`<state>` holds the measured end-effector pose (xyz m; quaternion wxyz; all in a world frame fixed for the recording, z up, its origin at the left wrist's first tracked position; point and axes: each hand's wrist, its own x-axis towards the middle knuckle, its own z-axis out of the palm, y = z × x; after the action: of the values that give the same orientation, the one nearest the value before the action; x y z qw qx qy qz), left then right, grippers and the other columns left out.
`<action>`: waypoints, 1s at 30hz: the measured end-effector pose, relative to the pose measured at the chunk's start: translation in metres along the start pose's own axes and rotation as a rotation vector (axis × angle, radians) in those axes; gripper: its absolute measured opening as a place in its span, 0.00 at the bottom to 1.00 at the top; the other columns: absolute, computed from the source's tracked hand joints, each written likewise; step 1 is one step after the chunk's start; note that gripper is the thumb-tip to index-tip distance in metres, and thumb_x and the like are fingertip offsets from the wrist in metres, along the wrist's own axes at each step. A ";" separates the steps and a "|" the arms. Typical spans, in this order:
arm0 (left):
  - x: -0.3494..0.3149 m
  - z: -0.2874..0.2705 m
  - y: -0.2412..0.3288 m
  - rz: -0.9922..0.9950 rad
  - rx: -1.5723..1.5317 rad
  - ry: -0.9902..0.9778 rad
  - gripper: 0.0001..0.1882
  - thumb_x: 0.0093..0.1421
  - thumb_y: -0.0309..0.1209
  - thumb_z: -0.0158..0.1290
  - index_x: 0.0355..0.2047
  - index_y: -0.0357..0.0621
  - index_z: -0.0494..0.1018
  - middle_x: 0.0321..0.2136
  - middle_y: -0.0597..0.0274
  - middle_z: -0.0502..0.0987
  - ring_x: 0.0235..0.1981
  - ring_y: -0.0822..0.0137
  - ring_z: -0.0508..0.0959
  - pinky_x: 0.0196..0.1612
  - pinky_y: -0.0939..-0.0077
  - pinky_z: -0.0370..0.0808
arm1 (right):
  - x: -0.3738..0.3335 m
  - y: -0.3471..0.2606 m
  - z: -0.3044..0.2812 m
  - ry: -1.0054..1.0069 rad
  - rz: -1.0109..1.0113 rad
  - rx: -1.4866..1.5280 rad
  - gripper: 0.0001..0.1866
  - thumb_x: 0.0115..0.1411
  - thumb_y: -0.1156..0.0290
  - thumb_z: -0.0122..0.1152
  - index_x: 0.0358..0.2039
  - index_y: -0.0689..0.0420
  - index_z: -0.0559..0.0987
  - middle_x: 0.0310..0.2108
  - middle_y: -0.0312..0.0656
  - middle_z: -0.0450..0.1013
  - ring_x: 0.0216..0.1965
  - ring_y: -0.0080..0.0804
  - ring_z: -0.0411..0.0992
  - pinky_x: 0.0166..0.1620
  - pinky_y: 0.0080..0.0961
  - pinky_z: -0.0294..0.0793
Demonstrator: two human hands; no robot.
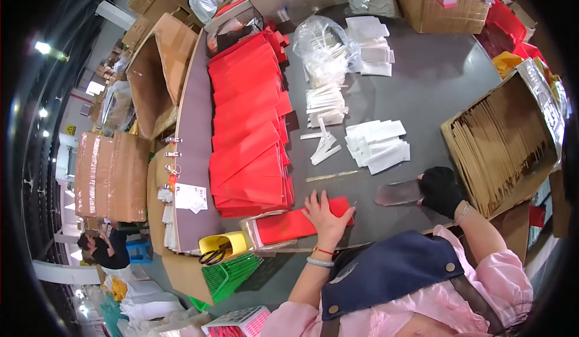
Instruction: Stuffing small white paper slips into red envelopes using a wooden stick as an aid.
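My left hand (pixel 327 221) lies with fingers spread on a flat red packet (pixel 286 227) at the table's near edge. A clear plastic wrap (pixel 250 233) shows at that packet's left end. My right hand (pixel 442 191), in a black glove, is closed at the end of a translucent greyish flat piece (pixel 398 193) on the table. Its fingertips are partly hidden, and I cannot make out exactly what that piece is. Beyond my hands lie a fanned pile of white paper slips (pixel 379 145) and a few loose white strips (pixel 325 150).
Overlapping red packets (pixel 247 126) line the table's left side. Farther back are a bundle of white strips (pixel 325 104) and a clear bag (pixel 322 41). A cardboard box (pixel 500 144) full of brown cards stands at right. A yellow holder (pixel 224 245) with scissors hangs at the near edge.
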<state>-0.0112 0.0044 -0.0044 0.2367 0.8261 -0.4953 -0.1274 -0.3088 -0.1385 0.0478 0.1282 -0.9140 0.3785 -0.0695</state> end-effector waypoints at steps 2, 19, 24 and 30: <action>-0.001 -0.003 -0.008 -0.010 -0.004 -0.016 0.49 0.43 0.54 0.66 0.59 0.35 0.64 0.62 0.44 0.58 0.66 0.41 0.51 0.66 0.38 0.41 | 0.001 -0.005 0.014 -0.019 -0.020 0.052 0.32 0.32 0.54 0.76 0.38 0.54 0.76 0.36 0.43 0.72 0.43 0.46 0.70 0.46 0.44 0.66; 0.010 -0.012 -0.008 0.055 -0.018 -0.171 0.47 0.48 0.55 0.64 0.62 0.42 0.61 0.65 0.46 0.54 0.67 0.43 0.49 0.65 0.33 0.40 | 0.052 -0.084 0.056 -0.063 -0.247 0.191 0.35 0.45 0.48 0.69 0.50 0.55 0.74 0.47 0.47 0.71 0.52 0.47 0.67 0.56 0.45 0.59; 0.106 -0.011 0.004 0.327 0.050 0.207 0.15 0.53 0.33 0.61 0.41 0.45 0.78 0.39 0.54 0.76 0.42 0.50 0.73 0.46 0.59 0.70 | 0.007 -0.008 0.008 0.397 0.119 0.344 0.26 0.47 0.66 0.71 0.48 0.57 0.75 0.44 0.46 0.73 0.48 0.45 0.71 0.53 0.38 0.67; 0.144 -0.003 -0.022 0.459 0.150 0.144 0.03 0.56 0.31 0.57 0.28 0.47 0.77 0.26 0.61 0.75 0.32 0.55 0.75 0.36 0.58 0.69 | -0.122 0.141 0.005 0.644 0.737 0.164 0.17 0.54 0.73 0.64 0.45 0.61 0.77 0.43 0.45 0.75 0.46 0.44 0.73 0.50 0.34 0.72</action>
<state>0.0754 -0.1131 -0.0095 0.2323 0.7140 -0.6600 0.0259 -0.4884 -0.1463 -0.0015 0.0923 -0.6383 0.6902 -0.3281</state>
